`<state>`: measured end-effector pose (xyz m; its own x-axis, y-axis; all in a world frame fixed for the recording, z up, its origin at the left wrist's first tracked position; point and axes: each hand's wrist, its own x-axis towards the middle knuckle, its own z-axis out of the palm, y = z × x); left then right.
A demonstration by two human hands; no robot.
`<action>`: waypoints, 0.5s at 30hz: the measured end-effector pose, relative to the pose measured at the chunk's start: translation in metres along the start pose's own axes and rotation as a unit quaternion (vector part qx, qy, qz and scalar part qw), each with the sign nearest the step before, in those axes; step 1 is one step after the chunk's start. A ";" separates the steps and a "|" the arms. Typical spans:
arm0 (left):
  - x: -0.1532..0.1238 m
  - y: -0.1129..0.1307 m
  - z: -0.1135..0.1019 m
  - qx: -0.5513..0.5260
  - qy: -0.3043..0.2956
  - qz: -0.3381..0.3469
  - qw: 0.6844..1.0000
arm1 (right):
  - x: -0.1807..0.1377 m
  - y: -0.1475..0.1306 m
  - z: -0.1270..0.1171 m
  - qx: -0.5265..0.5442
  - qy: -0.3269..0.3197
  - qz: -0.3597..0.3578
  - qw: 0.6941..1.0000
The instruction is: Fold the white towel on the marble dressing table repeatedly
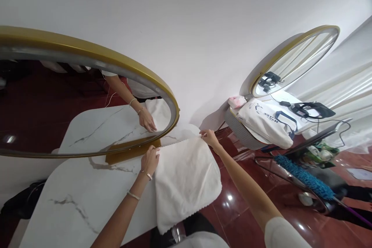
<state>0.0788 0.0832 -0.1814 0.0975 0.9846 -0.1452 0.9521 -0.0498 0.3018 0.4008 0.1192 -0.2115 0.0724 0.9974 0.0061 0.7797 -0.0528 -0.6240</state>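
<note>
A white towel (186, 180) lies over the right end of a white marble table (78, 197), its lower part hanging off the edge. My left hand (150, 159) pinches the towel's far left corner, fingers closed on the cloth. At the far right corner, my right hand (209, 137) grips the towel's edge. Both hands hold that far edge stretched straight between them, close to the base of a gold-framed oval mirror (87, 100), which reflects an arm and the towel.
A second gold-rimmed mirror (293, 60) stands on another table at the right, with a white printed bag (269, 122) and black cables. A blue fluffy duster (305, 176) leans over the glossy red floor (232, 201). White wall behind.
</note>
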 end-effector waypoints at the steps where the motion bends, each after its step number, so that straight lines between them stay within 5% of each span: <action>1: 0.001 0.000 0.002 0.001 0.008 -0.005 1.000 | 0.006 0.004 0.004 -0.004 0.004 0.004 1.000; 6: -0.011 0.000 0.030 0.003 0.063 -0.022 0.998 | 0.011 0.010 0.020 -0.031 0.029 0.008 0.999; 11: -0.036 0.007 0.099 -0.034 0.206 0.117 0.971 | -0.045 -0.004 0.063 -0.065 0.031 -0.037 0.997; 15: -0.028 0.011 0.126 -0.027 0.228 0.135 0.964 | -0.071 -0.011 0.096 -0.160 -0.009 -0.049 0.986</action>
<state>0.1236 0.0344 -0.2931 0.1899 0.9092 0.3705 0.8926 -0.3171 0.3206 0.3273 0.0534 -0.2795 -0.0213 0.9991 0.0379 0.9387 0.0331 -0.3430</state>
